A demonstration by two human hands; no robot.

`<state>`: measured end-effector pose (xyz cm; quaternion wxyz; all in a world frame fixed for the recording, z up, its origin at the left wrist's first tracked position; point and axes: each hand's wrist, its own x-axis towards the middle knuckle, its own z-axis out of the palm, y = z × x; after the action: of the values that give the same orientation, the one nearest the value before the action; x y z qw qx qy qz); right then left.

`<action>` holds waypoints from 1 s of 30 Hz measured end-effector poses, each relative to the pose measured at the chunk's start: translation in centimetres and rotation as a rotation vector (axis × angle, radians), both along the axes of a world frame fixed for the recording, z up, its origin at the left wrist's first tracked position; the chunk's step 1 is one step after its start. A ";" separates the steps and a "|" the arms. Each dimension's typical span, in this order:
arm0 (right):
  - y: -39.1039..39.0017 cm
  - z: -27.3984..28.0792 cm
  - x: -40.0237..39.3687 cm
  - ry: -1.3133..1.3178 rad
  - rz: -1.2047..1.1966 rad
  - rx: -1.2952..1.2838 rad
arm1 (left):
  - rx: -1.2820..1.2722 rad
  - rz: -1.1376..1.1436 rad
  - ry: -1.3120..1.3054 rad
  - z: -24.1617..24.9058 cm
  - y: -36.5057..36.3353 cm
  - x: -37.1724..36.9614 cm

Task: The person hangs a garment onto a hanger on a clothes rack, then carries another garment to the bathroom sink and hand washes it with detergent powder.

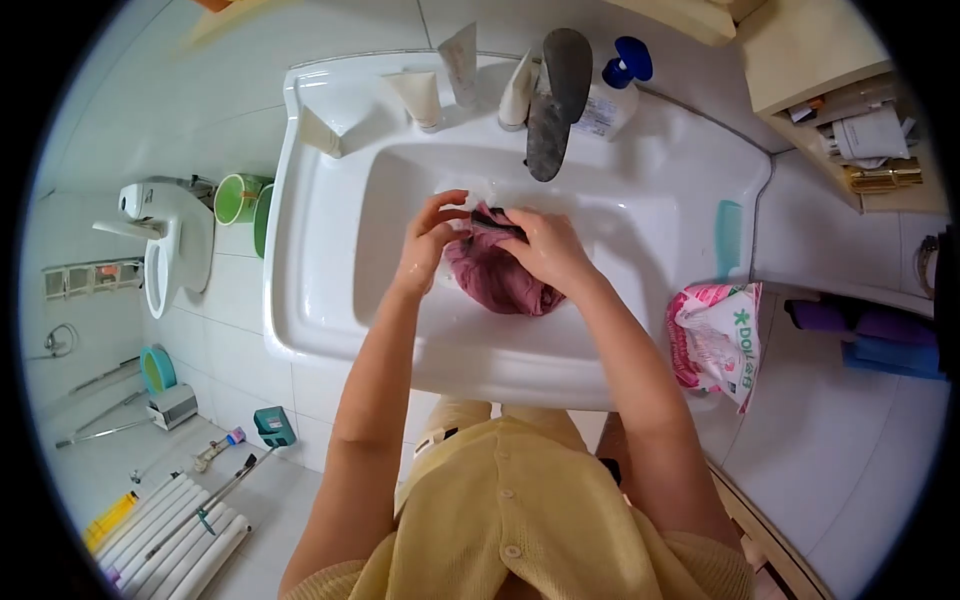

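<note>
A wet, bunched pink garment (505, 280) with a dark band along its upper edge lies in the basin of the white sink (320, 270). My right hand (545, 245) grips it from the right, thumb and fingers closed at the dark band. On the other side my left hand (432, 240) is curled, its thumb and some fingertips meeting the garment's left edge while the index finger sticks out above. The grey faucet (555, 100) hangs over the back of the basin, beyond both hands. Some whitish suds show by the cloth.
Several tubes, among them a white one (418, 97), stand along the sink's back ledge beside a blue-topped pump bottle (615, 95). A pink-and-white bag (715, 340) rests at the right rim, near a teal comb (728, 240). Green buckets (238, 200) sit left of the sink.
</note>
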<state>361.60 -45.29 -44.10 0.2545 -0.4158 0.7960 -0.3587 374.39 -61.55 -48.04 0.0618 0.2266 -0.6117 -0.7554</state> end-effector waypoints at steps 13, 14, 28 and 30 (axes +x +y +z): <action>1.5 27.0 5.1 0.015 -0.129 -0.709 | -0.742 -0.299 0.152 -4.8 6.0 1.6; 2.0 28.5 5.2 0.074 -0.126 -0.804 | -0.661 -0.239 0.183 -4.4 6.2 1.5; 8.0 10.5 1.6 -0.321 -0.538 -0.481 | 0.258 0.274 -0.001 5.4 -5.6 9.0; 9.3 3.5 -0.3 -0.285 -0.711 -0.391 | 0.182 0.290 -0.286 8.9 -7.2 7.4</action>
<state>361.31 -35.96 -40.56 0.1385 -0.1023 0.7637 -0.6222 381.76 -68.79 -39.14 0.0617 0.4219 -0.5043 -0.7509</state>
